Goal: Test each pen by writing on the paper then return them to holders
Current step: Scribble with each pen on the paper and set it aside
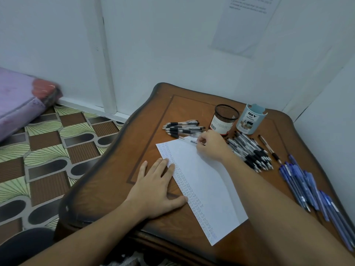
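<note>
Paper [203,189] lies slantwise on desk [107,198], script along its left margin. Left hand [153,187] flat, fingers spread, pressing paper's left edge. Blue pens [307,187] heaped right of paper. Right hand [209,146] at paper's far edge, fingers pinched on one clear black-grip pen [189,140]. Black pens [183,127] grouped beyond paper; second pile [249,150] to its right. Mesh holder [223,120] and blue holder [249,120] stand farthest from the paper.
</note>
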A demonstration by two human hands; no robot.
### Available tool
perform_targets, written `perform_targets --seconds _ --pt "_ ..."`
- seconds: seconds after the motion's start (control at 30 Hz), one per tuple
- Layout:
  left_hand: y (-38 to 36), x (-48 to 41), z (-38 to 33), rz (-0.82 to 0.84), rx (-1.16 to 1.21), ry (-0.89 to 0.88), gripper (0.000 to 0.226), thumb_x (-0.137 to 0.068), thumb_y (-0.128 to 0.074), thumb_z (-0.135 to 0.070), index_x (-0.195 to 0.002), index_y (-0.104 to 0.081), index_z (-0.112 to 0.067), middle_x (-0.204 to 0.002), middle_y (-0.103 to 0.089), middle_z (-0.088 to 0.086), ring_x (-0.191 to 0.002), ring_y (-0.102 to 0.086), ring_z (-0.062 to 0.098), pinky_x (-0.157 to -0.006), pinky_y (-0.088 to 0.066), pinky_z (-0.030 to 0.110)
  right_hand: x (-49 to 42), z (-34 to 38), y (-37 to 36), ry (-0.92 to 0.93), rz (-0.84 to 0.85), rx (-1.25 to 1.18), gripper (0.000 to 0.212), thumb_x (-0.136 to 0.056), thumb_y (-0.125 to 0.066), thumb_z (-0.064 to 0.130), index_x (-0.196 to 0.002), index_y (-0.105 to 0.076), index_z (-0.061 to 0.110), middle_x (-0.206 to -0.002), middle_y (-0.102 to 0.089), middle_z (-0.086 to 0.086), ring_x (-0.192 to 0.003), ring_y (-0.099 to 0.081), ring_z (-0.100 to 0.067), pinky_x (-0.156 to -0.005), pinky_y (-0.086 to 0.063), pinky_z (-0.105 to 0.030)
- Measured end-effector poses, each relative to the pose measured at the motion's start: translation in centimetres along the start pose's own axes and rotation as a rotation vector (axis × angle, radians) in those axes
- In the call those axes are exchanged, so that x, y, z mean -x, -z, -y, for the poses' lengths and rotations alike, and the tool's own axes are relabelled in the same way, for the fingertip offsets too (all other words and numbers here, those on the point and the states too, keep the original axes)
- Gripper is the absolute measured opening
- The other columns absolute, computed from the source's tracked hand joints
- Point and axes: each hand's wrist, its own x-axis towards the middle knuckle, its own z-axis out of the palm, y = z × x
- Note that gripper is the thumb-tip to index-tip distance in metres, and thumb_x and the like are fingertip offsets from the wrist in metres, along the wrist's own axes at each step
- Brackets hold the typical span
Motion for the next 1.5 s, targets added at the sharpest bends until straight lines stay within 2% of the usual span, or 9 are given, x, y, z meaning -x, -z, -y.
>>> perform_targets --seconds 0.2,0.33,0.47,0.6,0.87,0.97,1.1,1.27,1.5 --pt "0.2 0.0 -0.1 0.007 0.02 0.002 0.111 -0.068 -0.011 -0.091 -0.157 -0.007 -0.024 -0.164 -0.001 0.0 -0.15 0.008 0.014 -0.117 0.014 0.045 3.6 0.9 3.1 -0.296 -0.178 -0.892 0.007 -0.097 -0.06 0.015 -0.09 -0.062 0.016 -0.092 -0.062 -0.004 -0.083 -0.057 -0.016 -0.064 -0.049 -0.03" --pt "0.2 0.1 -0.2 0.015 0.006 -0.003 0.115 -0.067 -0.009 -0.095 -0.157 -0.007 -0.024 -0.164 -0.001 0.0 -0.15 0.007 0.015 -0.118 0.013 0.046 6.2 1.6 4.1 -0.366 -0.263 -1.363 0.007 -0.105 -0.047 0.018 -0.099 -0.05 0.018 -0.097 -0.073 -0.01 -0.089 -0.069 -0.026 -0.079 -0.054 -0.042" --pt "0.0 0.0 -0.1 -0.005 0.011 -0.012 0.122 -0.059 0.003 -0.095 -0.157 -0.009 -0.024 -0.164 -0.004 0.0 -0.15 0.003 0.015 -0.117 0.011 0.046 8.7 2.1 3.7 -0.393 -0.238 -1.618 0.01 -0.108 -0.035 0.031 -0.114 -0.043 0.031 -0.066 -0.053 -0.002 -0.048 -0.043 -0.013 -0.046 -0.043 -0.025" --pt "0.1 0.0 -0.3 -0.005 0.008 -0.016 0.126 -0.056 0.007 -0.097 -0.157 -0.011 -0.024 -0.164 -0.005 -0.001 -0.15 0.002 0.016 -0.118 0.009 0.046 10.4 2.1 3.2 -0.406 -0.17 -1.585 0.032 -0.108 -0.038 0.03 -0.131 -0.048 0.049 -0.059 -0.042 0.0 -0.046 -0.024 -0.009 -0.04 -0.02 -0.018" --pt "0.0 -0.1 -0.2 0.009 -0.01 -0.01 0.121 -0.059 0.003 -0.096 -0.157 -0.01 -0.025 -0.164 -0.005 -0.001 -0.15 0.002 0.016 -0.118 0.008 0.048 13.1 2.2 2.6 -0.344 -0.129 -1.551 0.035 -0.095 -0.054 0.036 -0.128 -0.056 0.025 -0.051 -0.033 -0.001 -0.045 -0.031 -0.011 -0.041 -0.031 -0.022" --pt "0.0 -0.1 -0.2 0.004 -0.011 -0.007 0.122 -0.059 -0.001 -0.097 -0.156 -0.012 -0.025 -0.164 -0.006 -0.001 -0.15 0.001 0.015 -0.119 0.008 0.048 13.6 1.8 2.3 -0.393 -0.175 -1.544 0.051 -0.102 -0.04 0.042 -0.089 -0.07 0.003 -0.051 -0.044 -0.006 -0.055 -0.051 -0.018 -0.061 -0.052 -0.032" --pt "0.0 0.0 -0.3 -0.014 -0.005 -0.007 0.121 -0.059 -0.002 -0.097 -0.156 -0.014 -0.025 -0.163 -0.008 -0.001 -0.15 0.0 0.016 -0.119 0.006 0.048 14.4 0.7 1.8 -0.42 -0.095 -1.489 0.083 -0.09 -0.021 0.07 -0.073 -0.074 0.009 -0.065 -0.056 -0.011 -0.061 -0.053 -0.018 -0.064 -0.042 -0.032" --pt "0.0 -0.1 -0.3 -0.01 0.003 -0.01 0.116 -0.062 -0.006 -0.094 -0.155 -0.015 -0.025 -0.163 -0.009 -0.001 -0.15 -0.001 0.016 -0.119 0.006 0.049 15.3 0.4 -0.4 -0.224 -0.042 -1.163 0.045 -0.084 -0.056 0.049 -0.083 -0.07 0.006 -0.075 -0.07 -0.017 -0.058 -0.062 -0.017 -0.05 -0.045 -0.025" --pt "0.0 -0.1 -0.3 -0.005 -0.008 -0.006 0.114 -0.063 -0.007 -0.092 -0.155 -0.015 -0.025 -0.163 -0.009 -0.001 -0.15 -0.001 0.015 -0.119 0.004 0.049 15.9 0.6 -1.8 -0.178 -0.003 -0.928 0.031 -0.076 -0.083 0.045 -0.062 -0.07 0.02 -0.068 -0.072 -0.008 -0.063 -0.067 -0.02 -0.072 -0.052 -0.041"
